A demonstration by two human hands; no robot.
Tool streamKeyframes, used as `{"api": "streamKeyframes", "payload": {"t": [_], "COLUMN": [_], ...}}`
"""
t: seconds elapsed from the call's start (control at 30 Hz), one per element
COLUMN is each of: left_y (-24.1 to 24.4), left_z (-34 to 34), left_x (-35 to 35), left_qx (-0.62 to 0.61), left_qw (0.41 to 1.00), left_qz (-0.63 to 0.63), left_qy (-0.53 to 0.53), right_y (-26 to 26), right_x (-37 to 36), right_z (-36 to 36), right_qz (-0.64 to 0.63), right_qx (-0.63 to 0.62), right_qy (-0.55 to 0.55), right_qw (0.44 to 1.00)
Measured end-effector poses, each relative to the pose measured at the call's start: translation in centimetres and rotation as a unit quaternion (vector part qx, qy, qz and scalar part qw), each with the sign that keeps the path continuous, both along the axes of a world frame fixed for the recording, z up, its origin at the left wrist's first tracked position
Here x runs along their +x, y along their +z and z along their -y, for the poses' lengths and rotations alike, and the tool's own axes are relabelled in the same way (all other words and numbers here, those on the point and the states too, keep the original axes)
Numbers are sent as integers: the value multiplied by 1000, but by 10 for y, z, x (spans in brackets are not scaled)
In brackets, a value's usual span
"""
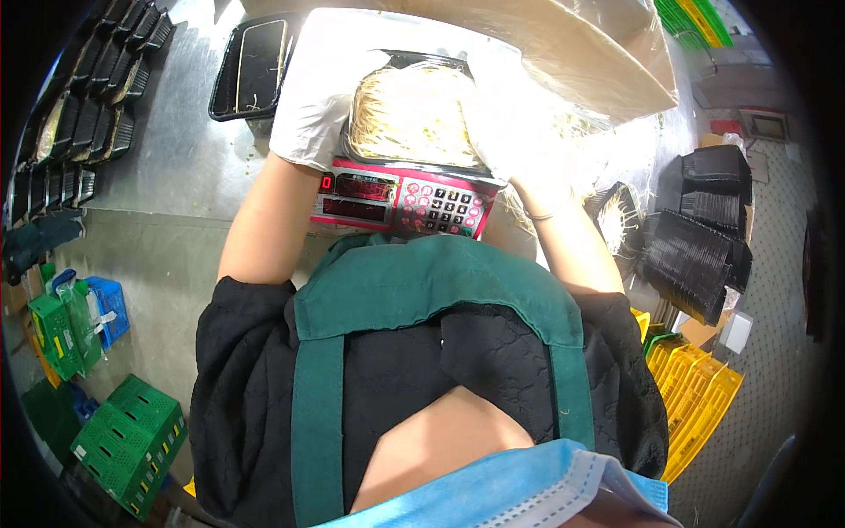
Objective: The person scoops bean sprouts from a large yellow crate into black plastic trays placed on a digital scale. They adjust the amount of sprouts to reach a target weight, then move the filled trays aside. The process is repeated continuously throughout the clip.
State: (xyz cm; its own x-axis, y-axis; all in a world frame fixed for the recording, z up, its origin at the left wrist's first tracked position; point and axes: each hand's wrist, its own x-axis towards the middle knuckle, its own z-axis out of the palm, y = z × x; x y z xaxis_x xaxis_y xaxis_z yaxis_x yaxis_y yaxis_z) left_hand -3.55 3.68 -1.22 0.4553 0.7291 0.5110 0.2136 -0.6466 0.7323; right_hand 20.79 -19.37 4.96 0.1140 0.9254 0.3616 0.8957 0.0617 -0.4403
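Observation:
A black plastic tray filled with bean sprouts (412, 115) lies over the platform of a red and white digital scale (436, 208). My left hand (317, 112), in a white glove, holds the tray at its left edge. My right hand (498, 119), gloved too and washed out by glare, is against the right edge. The scale's display and number keys show below the tray. Loose sprouts lie to the right, by my right forearm.
Stacked black trays (99, 86) stand at the far left of the metal table (178, 145). An empty black tray (254, 66) sits left of my hands. Clear plastic film (594, 53) covers the back right. More black trays (693, 251) and yellow crates (693, 389) are at the right.

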Motion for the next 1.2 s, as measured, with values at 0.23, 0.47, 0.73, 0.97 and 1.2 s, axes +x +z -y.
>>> {"api": "streamKeyframes", "payload": {"t": [0.23, 0.47, 0.73, 0.97, 1.2], "left_y": [4, -26, -32, -3, -23], "left_z": [43, 56, 114, 107, 64], "left_x": [-57, -43, -39, 6, -58], "left_qx": [-548, -529, -436, -408, -441], "left_qw": [828, 814, 848, 877, 881], "left_qz": [7, 233, 68, 80, 56], "left_qy": [-118, -62, -293, -240, -160], "right_y": [-39, 10, -58, -43, -4], "right_x": [-41, -50, -85, -62, -55], "right_z": [-116, -169, -205, -209, -111], "right_qz": [221, 255, 59, 142, -156], "right_qx": [14, -145, 1, -173, -248], "right_qy": [23, 60, 95, 2, 62], "right_qw": [975, 954, 994, 975, 954]}}
